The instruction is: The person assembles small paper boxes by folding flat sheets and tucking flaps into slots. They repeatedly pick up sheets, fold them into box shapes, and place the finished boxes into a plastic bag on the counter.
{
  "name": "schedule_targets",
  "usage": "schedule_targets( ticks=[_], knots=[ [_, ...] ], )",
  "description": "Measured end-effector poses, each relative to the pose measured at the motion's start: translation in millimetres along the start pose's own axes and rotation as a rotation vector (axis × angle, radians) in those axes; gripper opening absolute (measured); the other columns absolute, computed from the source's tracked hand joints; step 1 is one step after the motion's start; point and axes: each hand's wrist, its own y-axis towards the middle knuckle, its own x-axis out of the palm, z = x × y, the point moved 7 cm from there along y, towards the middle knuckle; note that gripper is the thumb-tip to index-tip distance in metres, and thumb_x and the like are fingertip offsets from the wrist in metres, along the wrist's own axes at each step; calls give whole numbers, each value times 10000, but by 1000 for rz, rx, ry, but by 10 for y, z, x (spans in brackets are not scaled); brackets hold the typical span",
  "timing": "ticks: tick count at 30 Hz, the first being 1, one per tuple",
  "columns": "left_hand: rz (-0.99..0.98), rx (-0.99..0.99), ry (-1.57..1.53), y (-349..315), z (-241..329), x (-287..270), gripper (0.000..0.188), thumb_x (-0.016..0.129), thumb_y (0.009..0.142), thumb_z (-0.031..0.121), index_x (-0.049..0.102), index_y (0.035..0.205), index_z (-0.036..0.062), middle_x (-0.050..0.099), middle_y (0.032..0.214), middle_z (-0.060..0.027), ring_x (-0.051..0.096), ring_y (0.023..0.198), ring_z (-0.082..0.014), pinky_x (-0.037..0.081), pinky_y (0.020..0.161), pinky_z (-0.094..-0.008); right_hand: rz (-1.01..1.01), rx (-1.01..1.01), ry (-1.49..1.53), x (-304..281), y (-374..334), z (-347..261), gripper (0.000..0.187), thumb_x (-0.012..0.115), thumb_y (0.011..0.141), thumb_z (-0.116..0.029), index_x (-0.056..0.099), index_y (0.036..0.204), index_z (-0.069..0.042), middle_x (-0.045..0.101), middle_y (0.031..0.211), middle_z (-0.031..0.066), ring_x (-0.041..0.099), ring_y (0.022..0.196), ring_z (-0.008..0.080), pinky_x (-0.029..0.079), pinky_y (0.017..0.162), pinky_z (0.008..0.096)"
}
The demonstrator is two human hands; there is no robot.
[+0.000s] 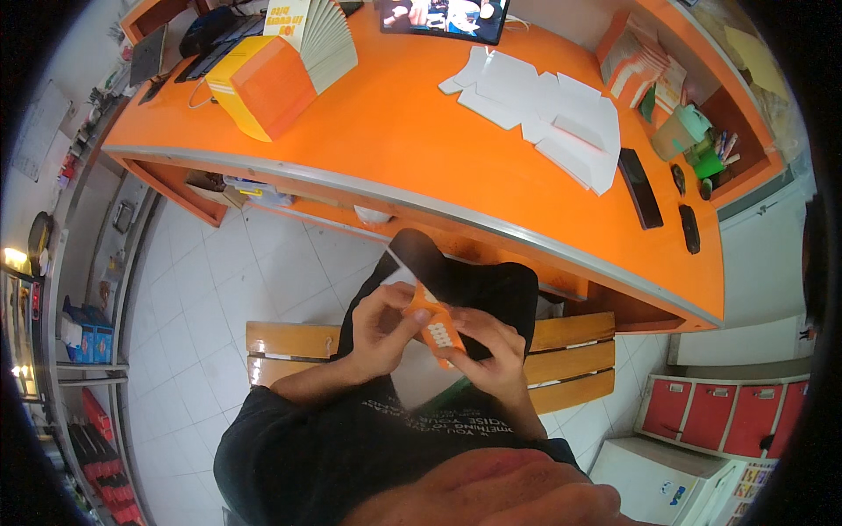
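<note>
Over my lap, both hands grip a piece of orange-and-white printed card, which looks like a partly folded carton. My left hand pinches its left side, thumb lying on the orange face. On the other side, my right hand holds the right edge between thumb and fingers. A pale grey-white panel hangs below the orange part, toward my shirt. My fingers hide some of the folds.
On the orange desk lie flat white carton blanks, a yellow-and-orange box, a fanned stack of cards and a long black object. A screen stands behind. I sit on a slatted wooden bench.
</note>
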Motion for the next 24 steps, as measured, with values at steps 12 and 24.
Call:
schedule_targets(
  ticks=[12, 24],
  knots=[
    [-41, 179, 409, 100, 99, 120, 143, 702, 843, -96, 667, 980, -75, 717, 979, -204, 709, 889, -240, 556, 781, -307, 366, 129, 242, -153, -145, 212, 113, 644, 889, -8, 670, 958, 78, 694, 996, 257, 693, 940, 287, 550, 823, 345],
    [104, 457, 505, -70, -38, 201, 222, 722, 820, -76, 662, 1034, -58, 717, 992, -210, 719, 889, -279, 547, 793, -326, 396, -29, 35, 70, -17, 104, 124, 678, 848, 64, 665, 970, 84, 645, 1091, 204, 691, 978, 297, 589, 859, 374]
  ],
)
